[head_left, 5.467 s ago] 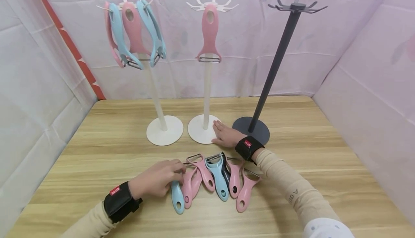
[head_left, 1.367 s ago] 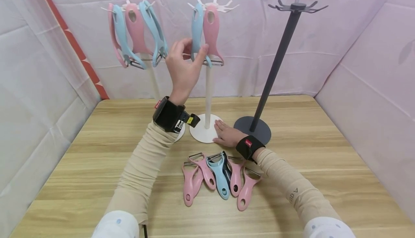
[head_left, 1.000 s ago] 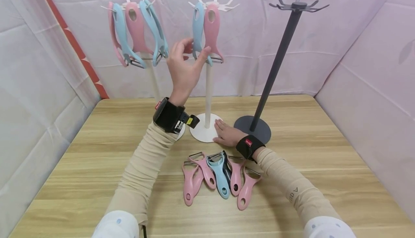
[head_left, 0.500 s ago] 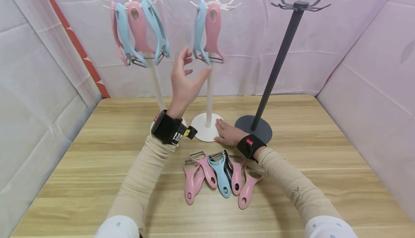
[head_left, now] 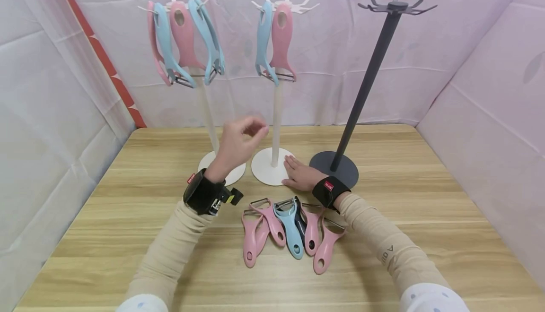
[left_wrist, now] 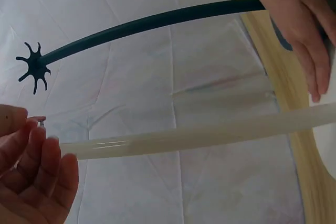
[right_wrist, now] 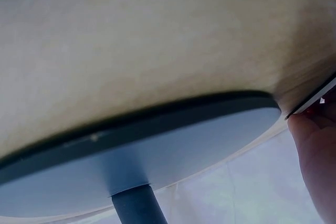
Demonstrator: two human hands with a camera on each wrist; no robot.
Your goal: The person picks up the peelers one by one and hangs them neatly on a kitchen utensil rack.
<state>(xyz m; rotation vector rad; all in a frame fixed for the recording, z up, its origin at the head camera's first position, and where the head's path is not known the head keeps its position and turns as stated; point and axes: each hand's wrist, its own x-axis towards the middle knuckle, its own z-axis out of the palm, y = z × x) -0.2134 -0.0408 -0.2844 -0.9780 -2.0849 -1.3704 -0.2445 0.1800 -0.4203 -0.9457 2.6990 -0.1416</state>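
Note:
My left hand [head_left: 240,143] hovers in front of the middle white stand's pole [head_left: 277,113], fingers loosely bent and holding nothing. In the left wrist view its fingers [left_wrist: 47,171] overlap that pole's upper part. My right hand [head_left: 303,174] lies with straight fingers on the middle stand's round base [head_left: 268,172]. Above, a blue peeler [head_left: 263,38] and a pink peeler [head_left: 281,38] hang side by side from this stand's hooks. Nearer me, a loose group of peelers lies on the table: several pink ones [head_left: 325,250], a blue one [head_left: 293,234] and a black one [head_left: 300,224] partly hidden beneath it.
Several pink and blue peelers [head_left: 183,38] hang on the left white stand [head_left: 208,118], whose base is partly covered by my left hand. A dark grey stand [head_left: 368,85] with bare hooks stands at the right, its base near my right wrist. Cloth walls [head_left: 323,94] enclose the table [head_left: 426,198].
My left hand carried the blue peeler from the table's left end of the group to the middle stand's hook, let go, and has moved down. The right hand stays on the base.

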